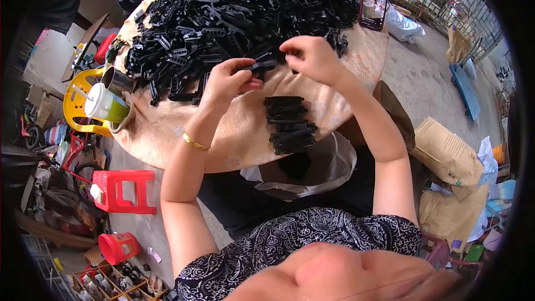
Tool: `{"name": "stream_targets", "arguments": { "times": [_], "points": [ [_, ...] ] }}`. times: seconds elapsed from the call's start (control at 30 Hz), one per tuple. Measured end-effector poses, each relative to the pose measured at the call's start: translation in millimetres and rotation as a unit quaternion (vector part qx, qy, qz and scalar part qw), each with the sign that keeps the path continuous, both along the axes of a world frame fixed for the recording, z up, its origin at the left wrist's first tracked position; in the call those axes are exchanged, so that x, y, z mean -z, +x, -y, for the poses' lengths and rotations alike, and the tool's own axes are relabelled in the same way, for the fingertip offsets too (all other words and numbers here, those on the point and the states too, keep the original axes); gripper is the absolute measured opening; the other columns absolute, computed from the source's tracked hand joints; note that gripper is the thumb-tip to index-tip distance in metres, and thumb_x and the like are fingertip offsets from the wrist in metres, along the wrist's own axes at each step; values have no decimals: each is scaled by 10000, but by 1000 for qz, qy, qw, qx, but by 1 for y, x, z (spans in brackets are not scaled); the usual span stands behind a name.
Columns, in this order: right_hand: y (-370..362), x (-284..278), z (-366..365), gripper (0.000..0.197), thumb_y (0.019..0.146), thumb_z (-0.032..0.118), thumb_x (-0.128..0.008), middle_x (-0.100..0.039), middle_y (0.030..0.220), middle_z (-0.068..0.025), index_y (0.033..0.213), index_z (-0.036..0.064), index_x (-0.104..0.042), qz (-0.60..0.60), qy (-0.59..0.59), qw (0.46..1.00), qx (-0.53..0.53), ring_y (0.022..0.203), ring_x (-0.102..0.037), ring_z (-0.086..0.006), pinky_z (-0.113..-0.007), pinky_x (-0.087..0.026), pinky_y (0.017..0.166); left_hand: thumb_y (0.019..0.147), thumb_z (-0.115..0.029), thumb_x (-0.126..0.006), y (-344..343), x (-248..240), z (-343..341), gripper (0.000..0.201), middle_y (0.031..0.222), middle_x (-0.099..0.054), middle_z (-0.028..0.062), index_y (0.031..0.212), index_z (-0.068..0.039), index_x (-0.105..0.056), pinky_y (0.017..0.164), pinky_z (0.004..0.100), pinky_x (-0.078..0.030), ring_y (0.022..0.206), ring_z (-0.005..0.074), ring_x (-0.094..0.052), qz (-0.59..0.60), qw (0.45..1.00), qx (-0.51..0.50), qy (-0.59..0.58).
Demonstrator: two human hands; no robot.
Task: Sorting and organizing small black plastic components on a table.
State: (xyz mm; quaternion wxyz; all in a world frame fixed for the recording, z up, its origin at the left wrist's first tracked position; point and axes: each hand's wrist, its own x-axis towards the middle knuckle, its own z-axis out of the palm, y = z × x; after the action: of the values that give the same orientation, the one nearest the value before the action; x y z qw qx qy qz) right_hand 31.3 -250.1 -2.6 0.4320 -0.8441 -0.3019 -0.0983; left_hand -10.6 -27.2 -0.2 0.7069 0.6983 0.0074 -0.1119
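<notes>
My left hand [229, 81] pinches a slim black plastic part [259, 67] between thumb and fingers, just above the table. A little to its right is my right hand [315, 58], its fingers curled inward at the near edge of the pile. Whatever those fingers hold, if anything, is too small or hidden to name. Beyond both hands spreads a large heap of black plastic parts [223, 17]. Nearer to me, a neat stack of similar black parts [290, 124] lies side by side at the table's front edge.
The round table [161, 134] wears a peach cloth. A phone [373, 4] stands at its far right. Below the front edge, a pale sack [334, 173] hangs open. At left are a yellow chair [75, 106] with a drink cup [103, 105] and a red stool [123, 189].
</notes>
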Motion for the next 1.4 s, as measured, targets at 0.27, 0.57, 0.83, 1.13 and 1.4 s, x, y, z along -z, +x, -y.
{"name": "stream_targets", "arguments": {
  "times": [0.27, 0.57, 0.83, 1.13, 1.4],
  "points": [
    [-29, 7, -6, 124, 777, -67, -612, -636, 1009, -84, 883, -20, -658, -61, 220, 960, -164, 895, -615, -116, -238, -510, 768, 893, -1, -507, -8, 6, 9, 346, 1069, -621, 189, 1224, 95, -492, 891, 325, -537, 970, 265, -653, -9, 991, 82, -108],
    [-27, 10, -6, 176, 714, -35, -649, -647, 999, -115, 886, -4, -668, 117, 117, 974, -157, 876, -641, -202, -282, -530, 732, 856, -49, -638, -9, 3, 9, 363, 1070, -635, 126, 1194, 54, -554, 860, 283, -536, 919, 176, -644, 42, 996, 68, -36],
    [-31, 13, -2, 372, 764, 134, -755, -671, 927, -133, 1062, -38, -615, -102, 84, 986, -104, 802, -652, -170, -279, -518, 704, 759, -8, -722, -23, -3, 21, 372, 892, -692, 46, 1123, -9, -642, 682, 212, -504, 764, 52, -607, 231, 931, 11, 282],
    [-40, 8, -2, 244, 744, 88, -731, -659, 834, -176, 942, -26, -646, 96, 67, 990, -75, 733, -653, -298, -329, -510, 627, 732, -1, -732, -29, -6, 24, 309, 806, -693, 66, 1034, -13, -668, 618, 221, -493, 689, 66, -619, 310, 908, 14, 283],
    [-40, 12, -1, 252, 748, 136, -731, -656, 804, -163, 936, -15, -655, 20, 62, 995, -72, 699, -643, -291, -330, -500, 609, 790, 30, -681, -13, 6, 14, 267, 837, -685, 55, 1055, 27, -647, 683, 203, -515, 737, 72, -628, 194, 965, 84, 154]
  ]
}}
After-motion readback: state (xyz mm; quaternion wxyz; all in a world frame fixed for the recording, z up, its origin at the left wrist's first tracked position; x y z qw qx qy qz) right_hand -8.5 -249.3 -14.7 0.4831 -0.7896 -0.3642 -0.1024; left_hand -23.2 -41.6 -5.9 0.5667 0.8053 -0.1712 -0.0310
